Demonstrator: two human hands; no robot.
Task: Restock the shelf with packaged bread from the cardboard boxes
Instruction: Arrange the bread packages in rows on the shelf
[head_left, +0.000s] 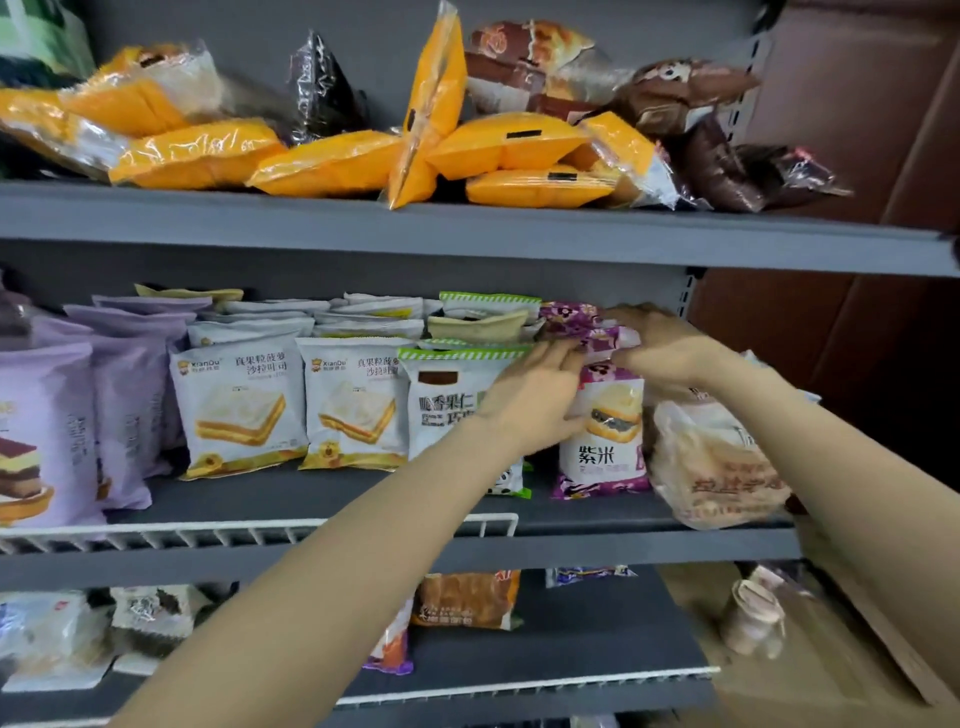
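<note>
In the head view, the middle shelf (597, 519) is seen packed along its back, with a bare strip left along its front edge behind a white wire rail (260, 530). At the shelf's right end, a purple bread packet (587, 325) is held above the row: it is pinched by the right hand (665, 348) at its right side, while its left side is touched by the loosely curled fingers (563, 358) of the left hand (530, 400). Directly below stands a packet marked "紫米" (602, 441). Further left, two white packets marked "XianDu" (239, 405) are stood upright. An open cardboard box (779, 675) is seen at lower right.
</note>
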